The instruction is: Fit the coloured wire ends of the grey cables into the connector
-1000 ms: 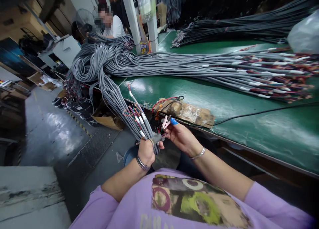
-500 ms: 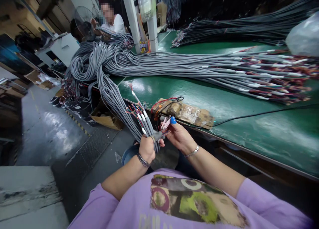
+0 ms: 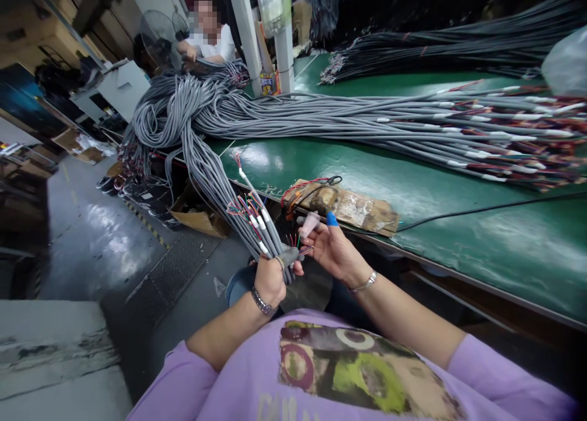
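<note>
My left hand (image 3: 269, 281) is closed around a bundle of grey cables (image 3: 274, 242). White sleeves and bare coloured wires show at the cable ends. A grey cover sits on the left thumb, which presses a cable whose thin wires (image 3: 293, 241) fan out to the right. Close beside those wires is my right hand (image 3: 337, 250), its fingers apart and the blue-capped thumb raised. At its forefinger is a blurred pale pink piece (image 3: 310, 224); whether it is a wrapping or something held I cannot make out. Some wire ends touch or pass near the lower right fingers.
Grey cables (image 3: 321, 118) lie across the green table (image 3: 422, 219), looped at the left. At the table edge is a taped wooden block (image 3: 355, 208) with wires. Dark cables (image 3: 440, 48) lie behind. A person (image 3: 208, 36) sits at the far end; a carton (image 3: 202, 216) stands below.
My right thumb has lifted away from the pale pink piece, and the right fingers have spread. My left hand keeps its hold on the cables. The far person's arms have lowered.
</note>
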Available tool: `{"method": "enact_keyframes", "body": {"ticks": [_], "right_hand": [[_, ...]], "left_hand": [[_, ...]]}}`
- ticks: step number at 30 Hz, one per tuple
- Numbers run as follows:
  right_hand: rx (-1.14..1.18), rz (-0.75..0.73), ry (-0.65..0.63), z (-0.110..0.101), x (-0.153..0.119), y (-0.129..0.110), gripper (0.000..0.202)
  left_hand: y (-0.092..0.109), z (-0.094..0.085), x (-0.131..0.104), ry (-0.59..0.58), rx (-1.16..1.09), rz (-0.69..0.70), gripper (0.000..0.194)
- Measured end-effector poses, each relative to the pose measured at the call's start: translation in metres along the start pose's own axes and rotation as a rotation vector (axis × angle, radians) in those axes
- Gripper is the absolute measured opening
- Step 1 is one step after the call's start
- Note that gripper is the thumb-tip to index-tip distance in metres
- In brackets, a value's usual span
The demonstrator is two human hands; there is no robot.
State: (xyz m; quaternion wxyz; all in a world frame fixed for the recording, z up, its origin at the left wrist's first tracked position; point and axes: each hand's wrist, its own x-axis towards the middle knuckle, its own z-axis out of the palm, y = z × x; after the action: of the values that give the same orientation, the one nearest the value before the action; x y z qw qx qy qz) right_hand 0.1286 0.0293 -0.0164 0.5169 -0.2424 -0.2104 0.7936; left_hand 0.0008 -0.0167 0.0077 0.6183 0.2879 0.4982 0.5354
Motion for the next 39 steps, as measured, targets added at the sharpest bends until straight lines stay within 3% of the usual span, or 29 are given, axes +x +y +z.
{"method": "enact_keyframes", "body": {"ticks": [6,13,19,27,39], "right_hand": [[-0.106,-0.028,0.033,0.001,-0.003,-0.005,0.028],[-0.457,-0.363,0.238,-0.004,-0.003,0.002,0.039],[-0.125,-0.066,0.085,-0.001,0.006,0.001,0.038],[-0.009,-0.088,0.126,0.001,0.012,0.004,0.029],[-0.062,0.054,0.045,-0.010,-0.003,-0.001,0.046]], "left_hand": [[0.000,-0.001,-0.001,0.036,-0.032,0.034,0.033],[0.000,0.003,0.002,0.083,-0.081,0.060,0.033],[0.000,0.007,0.004,0.088,-0.080,0.067,0.033],[-0.004,0.005,0.009,0.085,-0.040,0.048,0.032],[-0.007,-0.001,0.003,0.061,-0.021,0.067,0.031]]}}
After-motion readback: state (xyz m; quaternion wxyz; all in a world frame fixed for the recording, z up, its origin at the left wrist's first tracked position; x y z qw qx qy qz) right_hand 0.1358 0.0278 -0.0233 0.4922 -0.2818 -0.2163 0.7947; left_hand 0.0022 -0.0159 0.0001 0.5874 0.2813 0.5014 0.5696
